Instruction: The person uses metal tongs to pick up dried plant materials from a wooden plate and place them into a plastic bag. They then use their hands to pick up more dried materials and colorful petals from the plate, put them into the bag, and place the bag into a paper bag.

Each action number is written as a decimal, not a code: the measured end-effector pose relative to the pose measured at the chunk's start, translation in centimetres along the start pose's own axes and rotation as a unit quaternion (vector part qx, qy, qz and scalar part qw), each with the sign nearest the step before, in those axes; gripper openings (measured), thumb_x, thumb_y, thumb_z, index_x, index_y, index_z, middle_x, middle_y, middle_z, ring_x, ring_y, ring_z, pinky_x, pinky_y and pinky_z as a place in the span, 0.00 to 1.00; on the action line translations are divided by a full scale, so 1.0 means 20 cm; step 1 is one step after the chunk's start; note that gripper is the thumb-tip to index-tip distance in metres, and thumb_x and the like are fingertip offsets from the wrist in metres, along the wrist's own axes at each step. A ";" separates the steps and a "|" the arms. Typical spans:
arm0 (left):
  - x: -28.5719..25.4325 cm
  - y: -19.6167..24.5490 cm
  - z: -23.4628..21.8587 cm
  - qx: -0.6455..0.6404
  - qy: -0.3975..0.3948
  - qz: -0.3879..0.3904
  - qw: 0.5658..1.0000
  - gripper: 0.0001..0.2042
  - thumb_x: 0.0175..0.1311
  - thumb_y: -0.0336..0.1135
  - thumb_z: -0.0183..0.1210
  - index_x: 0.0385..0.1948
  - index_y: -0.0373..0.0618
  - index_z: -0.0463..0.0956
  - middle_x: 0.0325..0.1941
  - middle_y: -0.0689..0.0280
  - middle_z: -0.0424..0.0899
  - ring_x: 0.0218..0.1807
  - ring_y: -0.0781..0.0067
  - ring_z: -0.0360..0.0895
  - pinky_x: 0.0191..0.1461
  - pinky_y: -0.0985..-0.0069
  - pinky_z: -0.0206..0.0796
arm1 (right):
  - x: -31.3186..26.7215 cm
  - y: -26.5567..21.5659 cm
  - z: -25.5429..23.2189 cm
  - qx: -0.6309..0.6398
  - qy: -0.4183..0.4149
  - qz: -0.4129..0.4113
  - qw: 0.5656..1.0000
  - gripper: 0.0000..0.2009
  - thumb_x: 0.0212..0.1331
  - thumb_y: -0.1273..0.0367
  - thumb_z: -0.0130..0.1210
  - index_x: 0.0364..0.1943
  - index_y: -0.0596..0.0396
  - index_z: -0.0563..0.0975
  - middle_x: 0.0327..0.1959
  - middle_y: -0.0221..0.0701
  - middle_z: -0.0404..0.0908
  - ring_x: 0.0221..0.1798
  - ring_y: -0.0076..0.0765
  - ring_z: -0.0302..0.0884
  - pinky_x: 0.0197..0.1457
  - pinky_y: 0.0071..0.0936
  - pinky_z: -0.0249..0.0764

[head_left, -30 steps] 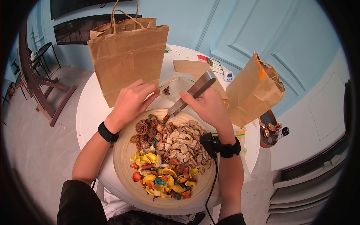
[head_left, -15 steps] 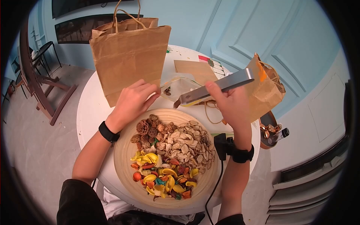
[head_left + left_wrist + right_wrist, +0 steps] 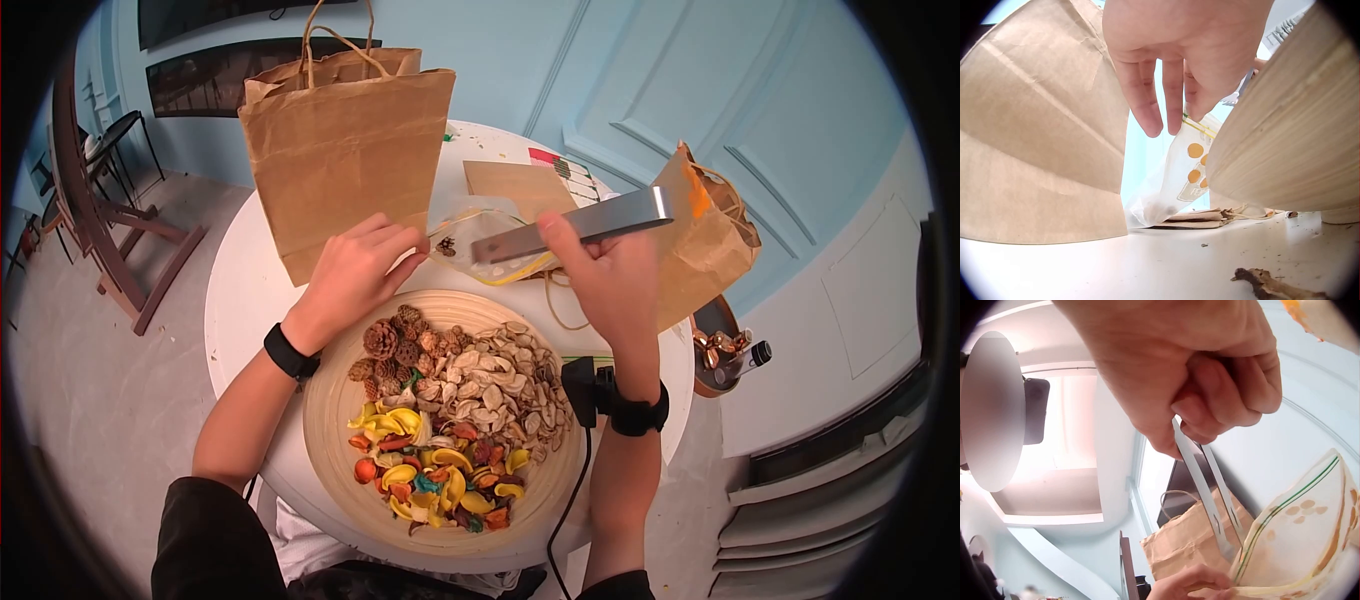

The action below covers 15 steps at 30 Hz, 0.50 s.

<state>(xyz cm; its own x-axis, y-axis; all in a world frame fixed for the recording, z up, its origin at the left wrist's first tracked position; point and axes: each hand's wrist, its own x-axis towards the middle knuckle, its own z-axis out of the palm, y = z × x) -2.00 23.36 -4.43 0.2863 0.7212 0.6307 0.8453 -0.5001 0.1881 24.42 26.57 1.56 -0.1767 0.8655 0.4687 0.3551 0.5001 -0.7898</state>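
My left hand [image 3: 362, 262] pinches the edge of a clear zip bag [image 3: 1179, 162] between thumb and finger, its other fingers hanging fairly straight in the left wrist view. Small brown cones [image 3: 446, 245] lie inside the bag. My right hand [image 3: 612, 283] grips metal tongs [image 3: 580, 226], fingers curled round them in the right wrist view [image 3: 1210, 381]. The tong tips are at the bag's mouth; whether they hold anything cannot be told. Below both hands a round wooden plate [image 3: 325, 455] carries pine cones [image 3: 380, 339], pale dried pieces [image 3: 485, 385] and yellow and orange petals [image 3: 452, 487].
A tall paper bag [image 3: 345, 160] stands behind my left hand, and another paper bag [image 3: 710, 245] is right of my right hand. Flat brown paper [image 3: 515, 184] and a coloured card [image 3: 567, 168] lie at the table's back. A tray [image 3: 708, 318] with copper-coloured things sits beyond the right edge.
My right hand has moved right and the tongs have swung from above the plate's cones to the bag's mouth. The dark piece at their tips is no longer visible. My left hand has barely moved.
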 end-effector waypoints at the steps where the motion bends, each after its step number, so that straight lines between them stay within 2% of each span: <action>1: 0.00 0.00 0.00 0.001 -0.001 0.000 1.000 0.05 0.62 0.27 0.66 0.37 0.46 0.81 0.35 0.66 0.86 0.40 0.62 0.81 0.42 0.66 0.75 | -0.01 0.00 0.01 -0.008 -0.021 -0.012 1.000 0.17 0.65 0.58 0.67 0.32 0.61 0.84 0.19 0.21 0.74 0.22 0.17 0.65 0.25 0.24 0.61; 3: 0.00 0.00 0.00 0.001 -0.001 0.000 1.000 0.05 0.62 0.27 0.66 0.37 0.46 0.81 0.35 0.66 0.86 0.40 0.62 0.81 0.42 0.66 0.75 | -0.03 -0.01 0.04 -0.025 -0.063 -0.035 0.997 0.18 0.63 0.56 0.66 0.32 0.61 0.85 0.18 0.28 0.80 0.20 0.26 0.72 0.26 0.29 0.67; 6: 0.00 0.00 0.00 -0.001 0.001 0.000 1.000 0.05 0.62 0.27 0.66 0.37 0.46 0.81 0.35 0.65 0.86 0.40 0.62 0.81 0.42 0.66 0.75 | -0.04 0.00 0.10 -0.026 -0.127 -0.049 0.990 0.21 0.61 0.54 0.66 0.31 0.63 0.83 0.18 0.33 0.79 0.20 0.32 0.71 0.26 0.33 0.67; 9: 0.00 0.01 -0.01 -0.003 0.005 -0.001 1.000 0.05 0.62 0.27 0.66 0.37 0.45 0.81 0.34 0.65 0.86 0.39 0.61 0.80 0.41 0.66 0.75 | -0.05 -0.01 0.15 -0.045 -0.167 -0.050 0.984 0.23 0.58 0.54 0.67 0.25 0.66 0.81 0.15 0.37 0.76 0.17 0.39 0.69 0.25 0.36 0.67; 15: 0.00 0.00 -0.01 0.000 0.008 0.000 1.000 0.05 0.61 0.27 0.67 0.36 0.45 0.81 0.34 0.65 0.85 0.39 0.62 0.80 0.41 0.66 0.74 | -0.05 0.04 0.20 -0.080 -0.203 -0.020 0.976 0.29 0.56 0.52 0.68 0.16 0.69 0.75 0.08 0.39 0.66 0.13 0.43 0.63 0.23 0.38 0.65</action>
<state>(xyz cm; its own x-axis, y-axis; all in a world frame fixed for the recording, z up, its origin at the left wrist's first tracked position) -2.04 23.29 -4.27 0.2781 0.7136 0.6430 0.8452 -0.4999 0.1893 21.19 26.18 -1.26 -0.5307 0.8013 0.2762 0.4742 0.5509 -0.6868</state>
